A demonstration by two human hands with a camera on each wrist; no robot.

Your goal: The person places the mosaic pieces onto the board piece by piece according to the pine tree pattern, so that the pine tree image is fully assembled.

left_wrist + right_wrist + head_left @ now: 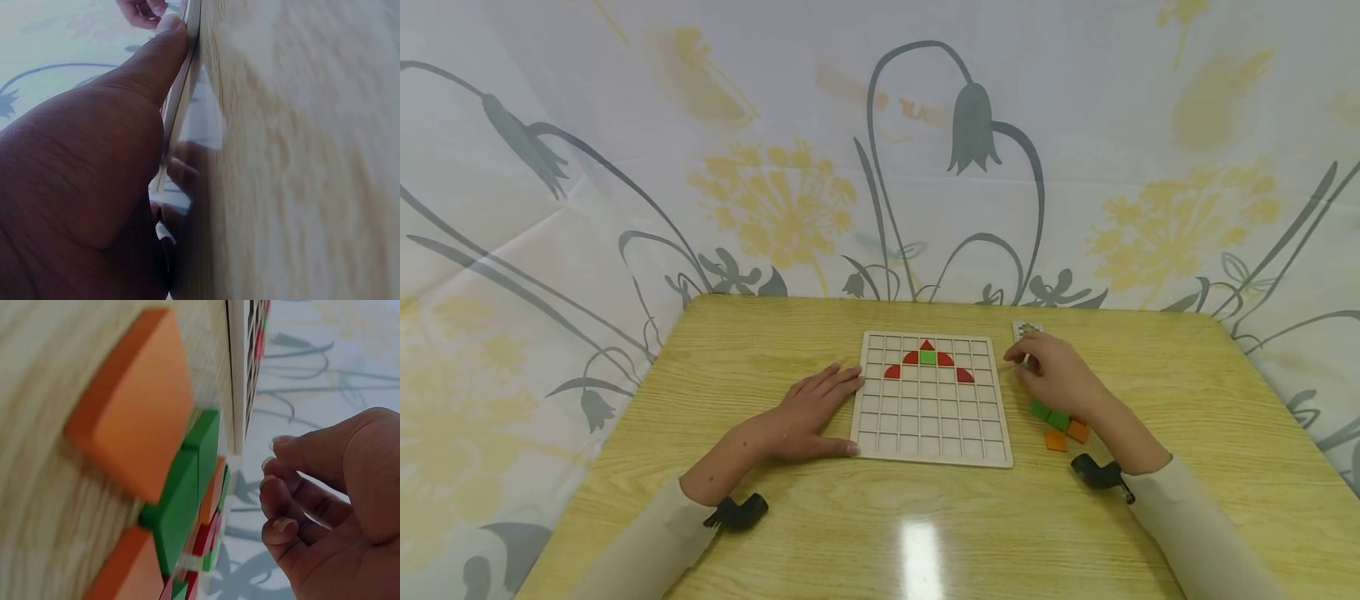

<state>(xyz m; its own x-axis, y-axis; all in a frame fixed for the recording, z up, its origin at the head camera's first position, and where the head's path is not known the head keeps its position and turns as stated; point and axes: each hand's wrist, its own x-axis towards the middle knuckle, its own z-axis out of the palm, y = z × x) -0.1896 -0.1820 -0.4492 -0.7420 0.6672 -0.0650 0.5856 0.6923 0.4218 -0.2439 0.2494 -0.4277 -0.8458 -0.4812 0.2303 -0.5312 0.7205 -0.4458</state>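
Observation:
A pale wooden grid board (928, 425) lies on the table. Near its top are a red triangle (928, 345), a green square (928, 357) below it, and several red quarter-round pieces (892, 372) stepping down on both sides. My left hand (805, 417) lies spread at the board's left edge, fingertips and thumb against it. My right hand (1060, 375) hovers right of the board, fingers loosely curled. In the right wrist view nothing shows between its thumb and fingertips. Below that hand lie orange squares (147, 406) and green squares (181, 500), partly covered in the head view.
Beyond my right hand a small printed card (1026, 328) lies at the back, partly hidden by the fingers. Red pieces (203, 537) sit among the loose blocks. A flower-patterned curtain (775, 208) hangs behind the wooden table (820, 533).

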